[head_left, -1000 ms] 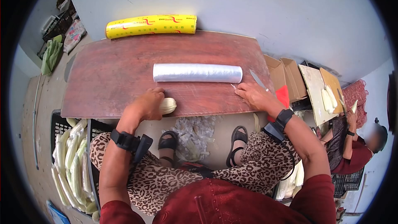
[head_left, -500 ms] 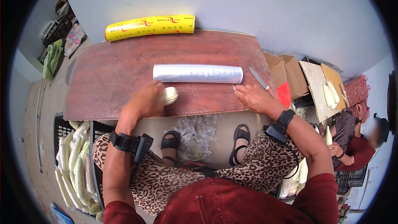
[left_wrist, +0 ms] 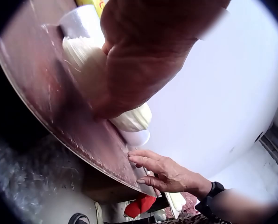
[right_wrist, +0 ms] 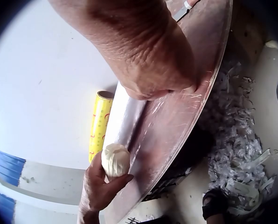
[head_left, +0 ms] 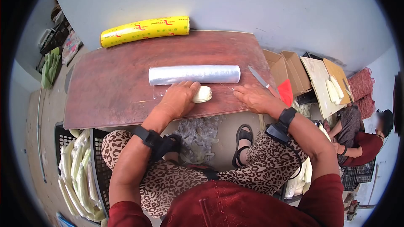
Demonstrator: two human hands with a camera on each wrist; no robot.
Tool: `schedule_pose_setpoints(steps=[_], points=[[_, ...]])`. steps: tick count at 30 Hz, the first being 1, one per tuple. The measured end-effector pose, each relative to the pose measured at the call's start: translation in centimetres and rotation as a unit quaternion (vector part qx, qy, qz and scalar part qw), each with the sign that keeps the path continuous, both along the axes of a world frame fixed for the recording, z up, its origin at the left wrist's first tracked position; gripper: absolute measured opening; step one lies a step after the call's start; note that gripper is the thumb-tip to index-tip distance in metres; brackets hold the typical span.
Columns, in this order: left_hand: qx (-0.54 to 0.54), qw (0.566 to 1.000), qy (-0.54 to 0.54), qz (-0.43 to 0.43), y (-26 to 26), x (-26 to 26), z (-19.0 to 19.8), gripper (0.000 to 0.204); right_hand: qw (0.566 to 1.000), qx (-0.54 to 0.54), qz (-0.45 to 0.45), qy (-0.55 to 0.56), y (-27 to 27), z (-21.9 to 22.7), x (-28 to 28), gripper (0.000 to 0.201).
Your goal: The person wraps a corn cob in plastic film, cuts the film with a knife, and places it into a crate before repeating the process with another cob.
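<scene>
My left hand (head_left: 180, 100) grips an ear of corn in its pale husk (head_left: 203, 94), lying crosswise on the wooden table (head_left: 113, 75). In the right wrist view, its thumb and fingers go round the husk (right_wrist: 115, 159). A roll of clear plastic film (head_left: 194, 74) lies just beyond it, with a thin sheet of film showing by the left hand. My right hand (head_left: 254, 98) rests on the table near the roll's right end, fingers extended and thumb apart in the left wrist view. A knife (head_left: 260, 77) lies beyond this hand, beside a red cloth (head_left: 285, 92).
A yellow printed roll (head_left: 145, 30) lies at the table's back edge against the wall. A black crate (head_left: 100, 159) of wrapped ears stands at lower left. Cardboard boxes (head_left: 290, 69) and a board (head_left: 320, 90) with ears are to the right, near another seated person (head_left: 360, 143). Plastic scraps (head_left: 198, 138) litter the floor.
My left hand has moved right along the table with the ear of corn, up close to the film roll. A sheet of film now shows beside it. The right hand has barely moved.
</scene>
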State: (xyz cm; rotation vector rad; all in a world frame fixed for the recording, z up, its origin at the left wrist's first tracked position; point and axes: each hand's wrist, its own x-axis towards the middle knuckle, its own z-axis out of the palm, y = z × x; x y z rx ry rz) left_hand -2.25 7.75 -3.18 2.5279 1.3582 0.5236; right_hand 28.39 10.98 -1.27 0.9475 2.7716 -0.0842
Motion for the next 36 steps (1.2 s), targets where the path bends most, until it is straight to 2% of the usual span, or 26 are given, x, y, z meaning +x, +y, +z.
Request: schedule_pose_setpoints(steps=[7, 10, 13, 16, 19, 22, 28, 31, 36], points=[[0.047, 0.996, 0.071, 0.001, 1.3, 3.0, -0.8, 0.046, 1.000, 0.007, 0.002, -0.004, 0.1, 0.0, -0.1, 0.034], [0.103, 0.993, 0.060, 0.025, 1.4, 3.6, -1.0, 0.023, 1.000, 0.002, -0.003, -0.003, 0.1, -0.2, 0.1, 0.033], [0.100, 0.993, 0.045, 0.035, 1.4, 3.8, -1.1, 0.024, 1.000, -0.016, -0.014, -0.012, 0.1, 0.1, 0.0, 0.033], [0.086, 0.995, 0.052, 0.016, 1.6, 4.3, -1.6, 0.027, 0.999, -0.028, -0.015, -0.030, 0.4, 0.1, -0.1, 0.039], [0.073, 0.996, 0.040, 0.040, 1.7, 4.4, -1.7, 0.036, 0.999, -0.026, -0.007, -0.030, 0.6, -0.3, 0.2, 0.043], [0.036, 0.998, 0.051, 0.026, 1.7, 4.3, -1.4, 0.053, 0.999, -0.027, -0.007, -0.031, 0.6, -0.2, 0.2, 0.045], [0.004, 0.996, 0.074, 0.054, 1.2, 3.1, -0.6, 0.061, 0.998, -0.041, -0.022, -0.044, 0.6, 0.2, 0.2, 0.049], [-0.091, 0.987, 0.096, 0.090, 1.4, 1.9, -0.1, 0.059, 0.996, -0.066, -0.040, -0.041, 0.6, 0.6, 0.2, 0.049], [-0.092, 0.988, 0.049, 0.115, 1.4, 0.5, -0.6, 0.051, 0.992, -0.093, -0.081, 0.013, 1.4, 0.2, 0.7, 0.041]])
